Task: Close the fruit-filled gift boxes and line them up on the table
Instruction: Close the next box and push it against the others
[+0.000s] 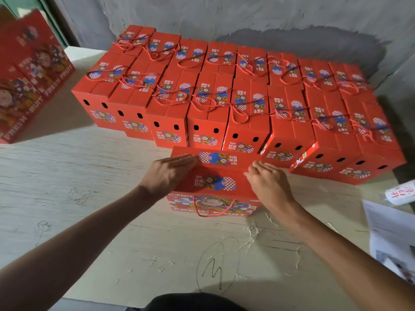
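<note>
We press top flaps of front box [214, 176]: left hand [167, 173] flat, fingers straight; right hand [268, 181] loosely curled on flap edge, grasping nothing. Beyond fingertips, 2 rows of closed boxes [224, 97] stand lined up. Left: seat flaps, join rows.

Two hands are in view, the left hand [167, 173] and the right hand [269, 182], and one red gift box [215, 182] lies under them. Just beyond the hands stand sixteen more closed boxes in two rows: eight in the near row [247, 117] and eight in the far row [221, 56], making seventeen in all. Far out to the left of the left hand are further red boxes [33, 70], at least two, too blurred to count exactly. Out past the right hand lie one printed paper sheet [390, 234] and one white roll [400, 194] with red writing.
</note>
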The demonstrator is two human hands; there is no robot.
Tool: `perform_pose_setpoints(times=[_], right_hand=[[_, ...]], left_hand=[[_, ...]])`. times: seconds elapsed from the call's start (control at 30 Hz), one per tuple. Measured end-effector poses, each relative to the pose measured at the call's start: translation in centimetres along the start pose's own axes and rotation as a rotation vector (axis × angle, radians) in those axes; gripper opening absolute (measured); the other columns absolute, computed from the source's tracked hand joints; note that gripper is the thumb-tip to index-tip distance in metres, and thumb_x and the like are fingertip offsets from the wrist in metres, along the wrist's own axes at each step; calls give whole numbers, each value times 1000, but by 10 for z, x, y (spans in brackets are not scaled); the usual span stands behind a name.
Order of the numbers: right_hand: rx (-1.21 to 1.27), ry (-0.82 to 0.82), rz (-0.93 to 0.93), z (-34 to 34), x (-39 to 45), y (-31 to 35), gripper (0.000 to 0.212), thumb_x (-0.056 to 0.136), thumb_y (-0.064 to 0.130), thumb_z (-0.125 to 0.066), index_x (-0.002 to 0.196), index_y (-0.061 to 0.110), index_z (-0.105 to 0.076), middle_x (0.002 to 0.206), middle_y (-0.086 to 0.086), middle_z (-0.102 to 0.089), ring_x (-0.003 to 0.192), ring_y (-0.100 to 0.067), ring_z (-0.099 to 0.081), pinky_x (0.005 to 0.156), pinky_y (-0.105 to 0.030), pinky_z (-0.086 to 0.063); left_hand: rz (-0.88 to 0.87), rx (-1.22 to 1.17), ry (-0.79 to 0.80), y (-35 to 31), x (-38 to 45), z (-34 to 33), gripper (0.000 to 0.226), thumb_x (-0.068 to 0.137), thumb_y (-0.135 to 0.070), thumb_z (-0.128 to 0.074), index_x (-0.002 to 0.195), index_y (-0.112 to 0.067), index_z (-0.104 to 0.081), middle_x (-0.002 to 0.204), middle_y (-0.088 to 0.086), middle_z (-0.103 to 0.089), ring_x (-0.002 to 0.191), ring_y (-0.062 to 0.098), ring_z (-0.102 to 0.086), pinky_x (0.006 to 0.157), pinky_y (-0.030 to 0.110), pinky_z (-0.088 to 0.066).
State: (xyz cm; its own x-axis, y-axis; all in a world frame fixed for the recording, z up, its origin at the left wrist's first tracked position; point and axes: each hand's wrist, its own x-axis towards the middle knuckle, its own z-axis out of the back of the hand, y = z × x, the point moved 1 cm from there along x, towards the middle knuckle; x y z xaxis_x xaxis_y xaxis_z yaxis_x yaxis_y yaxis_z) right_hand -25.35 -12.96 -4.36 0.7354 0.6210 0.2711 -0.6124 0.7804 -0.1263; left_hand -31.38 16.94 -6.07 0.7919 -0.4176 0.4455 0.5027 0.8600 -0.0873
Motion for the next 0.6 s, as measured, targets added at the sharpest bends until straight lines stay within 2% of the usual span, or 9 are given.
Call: perform_pose_setpoints(times=[0.03,0.1,0.17,0.23,0.37,0.47,0.6], right_hand=[[75,0,-10,-1,-7,-10,29,82,-4,-82,111,-6,-75,110,-23,-75,99,-34,-76,86,-46,-63],[167,-16,-6,-2,-16,-23,50,75,-21,-75,123,-6,-70,125,-23,-69,113,-36,-70,91,-50,-61],[195,-18,11,-3,-16,-28,50,76,-21,-74,123,-5,-70,125,-22,-69,115,-35,-70,90,-49,-62],[223,-13,12,-5,-13,-33,38,83,-13,-75,120,-5,-72,123,-21,-71,113,-34,-71,89,-47,-62],[222,-88,-6,-6,-16,-36,14,89,2,-77,101,-4,-74,108,-18,-75,97,-29,-75,73,-43,-65],[187,-98,26,-3,-15,-33,4,90,1,-75,91,-2,-72,96,-14,-72,85,-26,-73,65,-38,-63],[69,-7,52,-3,-8,-29,17,85,-12,-67,80,3,-64,81,-9,-62,74,-21,-60,61,-34,-57]], left_hand=[[-32,-55,32,9,-1,3,40,91,-8,-74,130,-3,-68,132,13,-68,117,30,-69,85,47,-63],[-62,-151,124,24,0,8,38,102,-14,-56,139,-6,-62,144,13,-59,133,31,-58,103,51,-54],[-18,-202,222,34,1,7,41,105,-12,-50,146,-9,-55,155,13,-47,145,33,-43,115,54,-42],[72,-251,242,34,-2,6,44,105,-12,-51,149,-12,-51,159,13,-41,149,32,-36,118,53,-39],[142,-222,65,27,-9,4,37,103,-15,-58,137,-1,-62,146,15,-56,138,28,-52,105,48,-53],[87,-123,-13,20,-8,6,36,101,-20,-56,122,4,-71,129,20,-68,118,35,-67,87,54,-61],[56,5,-67,11,-11,8,31,99,-15,-56,113,6,-74,118,22,-72,106,38,-72,62,53,-64]])
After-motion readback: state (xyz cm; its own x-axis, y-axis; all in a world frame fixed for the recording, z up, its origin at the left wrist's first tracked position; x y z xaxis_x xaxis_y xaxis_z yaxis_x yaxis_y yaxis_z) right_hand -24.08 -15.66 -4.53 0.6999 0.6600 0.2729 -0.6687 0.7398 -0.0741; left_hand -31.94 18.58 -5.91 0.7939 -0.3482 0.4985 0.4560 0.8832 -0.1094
